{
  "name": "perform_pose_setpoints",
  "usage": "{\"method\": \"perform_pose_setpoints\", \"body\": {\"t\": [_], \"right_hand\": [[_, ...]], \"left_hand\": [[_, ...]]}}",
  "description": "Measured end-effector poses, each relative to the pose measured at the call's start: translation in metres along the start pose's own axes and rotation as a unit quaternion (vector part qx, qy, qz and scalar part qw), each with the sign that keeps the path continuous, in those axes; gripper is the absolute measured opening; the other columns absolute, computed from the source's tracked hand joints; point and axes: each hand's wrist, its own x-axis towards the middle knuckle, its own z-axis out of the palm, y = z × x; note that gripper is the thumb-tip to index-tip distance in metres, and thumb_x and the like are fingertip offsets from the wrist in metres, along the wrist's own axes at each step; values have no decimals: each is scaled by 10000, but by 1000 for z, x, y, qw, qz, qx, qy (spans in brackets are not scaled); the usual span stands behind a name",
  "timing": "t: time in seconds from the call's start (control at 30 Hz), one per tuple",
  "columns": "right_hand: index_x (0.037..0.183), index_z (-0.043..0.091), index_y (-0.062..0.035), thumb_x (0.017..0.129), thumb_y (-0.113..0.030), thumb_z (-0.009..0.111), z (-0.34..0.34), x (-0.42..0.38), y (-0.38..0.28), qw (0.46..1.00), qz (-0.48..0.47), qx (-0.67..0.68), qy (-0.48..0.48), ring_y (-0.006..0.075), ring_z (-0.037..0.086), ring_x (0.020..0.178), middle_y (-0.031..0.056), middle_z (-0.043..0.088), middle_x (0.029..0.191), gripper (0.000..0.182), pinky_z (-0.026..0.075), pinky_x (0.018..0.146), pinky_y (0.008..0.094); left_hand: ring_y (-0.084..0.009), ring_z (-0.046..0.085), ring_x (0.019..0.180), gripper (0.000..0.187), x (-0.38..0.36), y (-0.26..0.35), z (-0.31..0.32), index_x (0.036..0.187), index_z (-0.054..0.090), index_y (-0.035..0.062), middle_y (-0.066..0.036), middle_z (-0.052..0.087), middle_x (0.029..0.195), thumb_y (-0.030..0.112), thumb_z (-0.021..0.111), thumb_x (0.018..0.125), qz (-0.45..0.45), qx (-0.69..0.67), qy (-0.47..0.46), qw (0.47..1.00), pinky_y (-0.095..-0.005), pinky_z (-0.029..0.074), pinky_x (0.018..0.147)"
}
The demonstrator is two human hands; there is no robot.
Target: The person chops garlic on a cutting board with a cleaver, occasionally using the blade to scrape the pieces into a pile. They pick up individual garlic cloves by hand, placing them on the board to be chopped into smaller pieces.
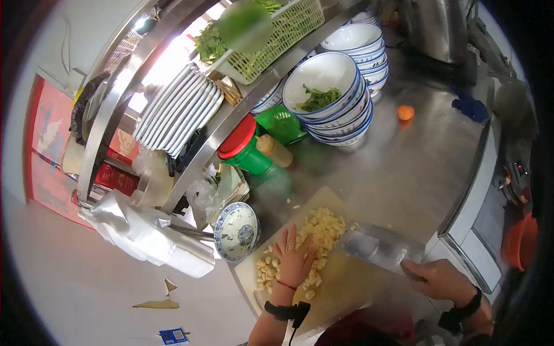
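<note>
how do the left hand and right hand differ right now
The left hand is spread over chopped pale pieces, while the right hand grips the cleaver. The left hand has a red cord at its wrist; the right hand shows none. Both wear black wristbands.

A kitchen worktop point(412, 155) is seen from above through a single head-worn camera, faced forward and steeply down, with a cutting board point(355, 288) and the person's left hand point(295, 262) and right hand point(440, 279) caught at close range in the lower part. The frame is rolled to one side, so that a metal shelf point(231, 118) is drawn on a slant; a wide, bowed field is closed in by dark, rounded edges, with a wall point(69, 271) taken in at left.
</note>
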Motion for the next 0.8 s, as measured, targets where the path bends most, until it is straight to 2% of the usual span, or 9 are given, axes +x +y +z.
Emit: {"method": "perform_pose_setpoints", "body": {"t": [0.03,0.1,0.2,0.27,0.3,0.37,0.47,0.63,0.8], "right_hand": [[1260,532,-109,839,-331,654,0,1,4,998,18,56,-15,355,630,643,148,643,720,491,487,569,410],[1299,504,-92,852,-323,651,-3,5,7,993,34,110,-37,362,635,664,168,653,767,524,492,593,400],[1361,440,-72,876,-311,635,-7,14,10,975,49,205,-72,341,641,674,197,645,803,575,487,616,373],[1390,409,-69,891,-272,624,-4,18,18,968,54,224,-95,225,620,615,149,630,743,581,466,583,316],[1390,409,-69,891,-272,624,-7,21,15,968,54,221,-102,225,620,615,149,630,743,581,466,583,316],[1394,413,-74,898,-229,612,-16,29,5,912,169,339,-156,128,560,577,61,579,680,557,445,556,268],[1402,405,-77,904,-200,599,-12,36,7,916,145,338,-160,68,508,568,-2,529,662,549,431,539,237],[1420,382,-80,906,-174,582,-6,51,3,889,157,377,-207,64,459,513,-27,499,624,560,403,495,232],[1416,376,-49,911,-156,560,-1,71,-8,871,109,421,-227,53,438,499,-34,458,599,548,376,470,220]], "left_hand": [[-386,320,1275,289,-5,-3,1,1045,683,133,-119,441,1352,198,686,763,-6,2,-2,1000,-615,234,1019],[-383,428,1168,302,-17,-8,2,1043,673,112,-132,505,1254,142,691,743,33,-49,40,997,-512,376,947],[-345,510,1043,265,-43,2,0,995,671,103,-123,537,1130,108,694,731,-17,-122,-3,992,-436,450,842],[-337,520,1029,266,-59,10,1,1023,669,105,-123,550,1108,111,677,756,-9,-126,-46,991,-427,452,860],[-328,531,1016,269,-66,13,2,1051,667,107,-124,563,1086,113,660,782,6,-130,-89,987,-417,455,877],[-332,532,1007,286,-82,12,12,1065,658,109,-129,562,1078,104,654,779,7,-136,-102,985,-417,454,878],[-329,542,956,257,-104,12,27,1017,650,103,-128,560,1031,94,640,761,5,-141,-103,985,-410,462,828],[-324,550,920,275,-124,9,27,1009,639,76,-132,558,998,64,626,735,17,-166,-18,986,-411,474,782],[-310,551,886,237,-135,12,11,938,641,64,-114,569,954,45,660,703,-62,-154,27,986,-406,474,746]]}}
